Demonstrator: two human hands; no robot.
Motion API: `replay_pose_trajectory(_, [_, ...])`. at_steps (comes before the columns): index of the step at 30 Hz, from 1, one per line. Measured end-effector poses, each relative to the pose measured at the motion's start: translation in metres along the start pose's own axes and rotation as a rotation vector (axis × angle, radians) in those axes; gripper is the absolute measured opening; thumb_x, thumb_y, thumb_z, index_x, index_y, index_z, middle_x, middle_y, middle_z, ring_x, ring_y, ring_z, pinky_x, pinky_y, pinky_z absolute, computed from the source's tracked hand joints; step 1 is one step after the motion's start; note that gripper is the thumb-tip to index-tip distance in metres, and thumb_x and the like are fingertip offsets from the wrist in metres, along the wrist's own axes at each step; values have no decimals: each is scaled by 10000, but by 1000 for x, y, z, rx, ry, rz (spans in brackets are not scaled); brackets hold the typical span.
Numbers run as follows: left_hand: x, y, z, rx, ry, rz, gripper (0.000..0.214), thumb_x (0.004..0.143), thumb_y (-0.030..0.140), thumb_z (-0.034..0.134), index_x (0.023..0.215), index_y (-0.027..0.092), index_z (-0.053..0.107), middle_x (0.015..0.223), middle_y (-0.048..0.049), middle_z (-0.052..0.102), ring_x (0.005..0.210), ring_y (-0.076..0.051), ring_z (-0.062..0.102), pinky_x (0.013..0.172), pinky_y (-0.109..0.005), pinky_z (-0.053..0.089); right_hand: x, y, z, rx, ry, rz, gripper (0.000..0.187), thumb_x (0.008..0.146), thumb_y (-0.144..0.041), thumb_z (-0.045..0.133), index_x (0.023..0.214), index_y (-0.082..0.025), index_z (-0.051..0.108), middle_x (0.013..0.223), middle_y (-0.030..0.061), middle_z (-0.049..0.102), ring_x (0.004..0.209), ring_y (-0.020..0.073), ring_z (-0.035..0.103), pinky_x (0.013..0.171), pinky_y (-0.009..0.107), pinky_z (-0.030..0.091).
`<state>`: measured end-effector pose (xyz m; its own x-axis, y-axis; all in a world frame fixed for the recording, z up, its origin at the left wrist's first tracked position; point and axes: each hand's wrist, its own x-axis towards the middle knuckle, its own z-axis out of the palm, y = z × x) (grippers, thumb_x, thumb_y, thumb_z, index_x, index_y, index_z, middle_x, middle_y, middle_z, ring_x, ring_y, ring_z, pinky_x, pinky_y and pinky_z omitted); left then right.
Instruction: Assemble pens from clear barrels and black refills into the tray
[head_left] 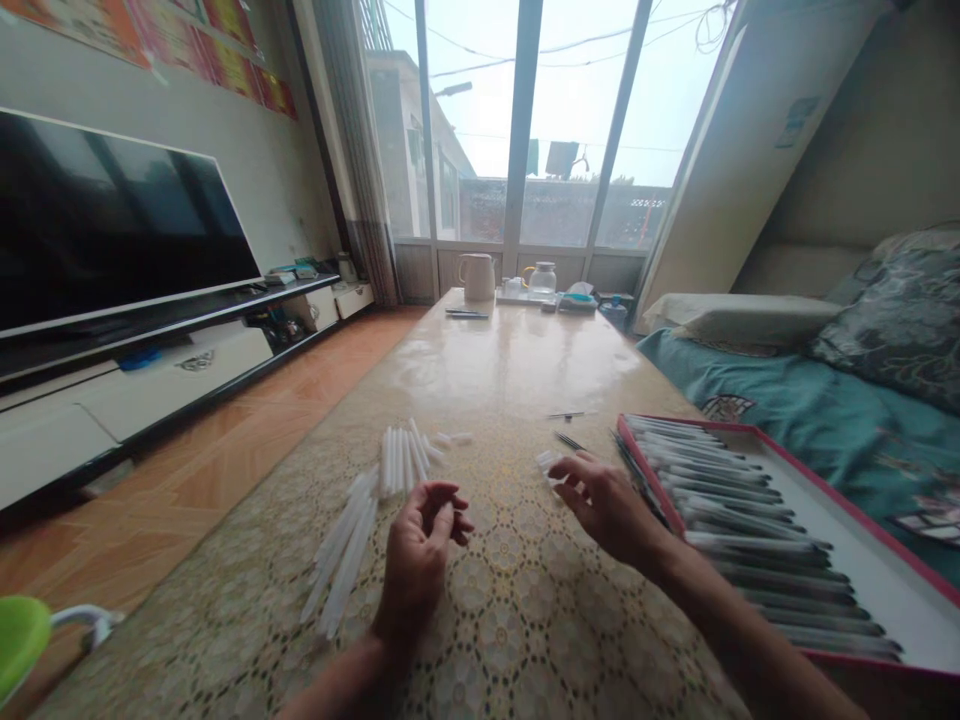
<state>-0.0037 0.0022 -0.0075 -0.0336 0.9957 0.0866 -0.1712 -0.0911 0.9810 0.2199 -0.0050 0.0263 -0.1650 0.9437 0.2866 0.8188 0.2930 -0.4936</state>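
Observation:
My left hand (426,530) is just above the patterned table cover, its fingers curled in towards the thumb. Whatever may be inside it is hidden. Beside it lie two groups of whitish translucent pen barrels, one upper group (401,460) and one fanned lower group (341,560). My right hand (604,500) reaches over the table with its fingers bent and apart. Its fingertips are at a few small clear-white pieces (546,462), and I cannot tell whether they touch. To its right, a red-rimmed box (870,520) holds many pens (750,530) with translucent barrels and dark ends.
Thin dark pen-like sticks (571,441) lie past my right hand, with more along the box's left side. Small white pieces (454,438) lie near the barrels. A beige jug (477,277) and a glass pot (541,279) stand at the far end. A sofa (675,370) flanks the right.

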Motion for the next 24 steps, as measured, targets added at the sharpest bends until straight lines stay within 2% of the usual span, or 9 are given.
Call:
replay_pose_trajectory(3, [8,4,-8,-84,247,42,157,714,160,536,866,183,506,737,18,565,573,-99,555,475,-208,442,28,-29,45,7,-63,-38,166,790,-106,492,908,-184,578,907,37,613,759,123,586,701,242,423])
replay_pose_trajectory(6, [15,8,-15,-149,410,28,221,670,124,545,873,196,493,766,21,542,584,-95,528,436,-184,409,54,-52,78,-5,-81,-41,138,776,-154,533,901,-187,579,907,34,618,766,129,577,690,233,407])
replay_pose_trajectory(9, [17,11,-19,-163,469,58,245,679,147,562,904,207,486,799,20,524,599,-91,518,429,-174,399,73,-74,101,-33,-83,-17,120,777,-266,540,856,-183,577,869,42,617,783,157,570,676,250,394])
replay_pose_trajectory(12, [16,11,-19,-151,455,76,232,710,183,570,922,208,480,801,24,521,576,-78,503,434,-169,400,82,-89,115,-69,-86,12,214,750,-375,554,844,-183,575,880,55,611,794,183,567,653,267,384])
replay_pose_trajectory(15, [14,10,-17,-143,432,59,214,735,206,567,927,203,473,751,33,523,539,-70,486,428,-166,395,80,-91,116,-104,-94,42,181,741,-326,548,843,-180,576,877,61,607,766,182,569,626,265,371])
replay_pose_trajectory(17, [13,9,-15,-156,395,32,204,745,223,570,926,197,480,726,35,525,530,-70,490,434,-169,404,73,-85,109,-125,-96,63,122,739,-251,531,823,-174,575,849,63,608,745,180,570,613,262,362])
replay_pose_trajectory(20, [11,7,-10,-197,283,-67,224,747,241,591,938,182,492,714,23,551,544,-83,530,462,-187,437,56,-71,88,-143,-84,83,74,748,-203,520,796,-170,564,810,57,603,729,175,563,608,256,355])
replay_pose_trajectory(24, [4,4,-1,-255,103,-268,363,717,222,657,1028,152,484,727,-4,591,536,-91,561,462,-196,441,27,-57,55,-113,-60,46,35,801,-198,505,804,-184,537,806,18,592,724,132,546,631,223,368])
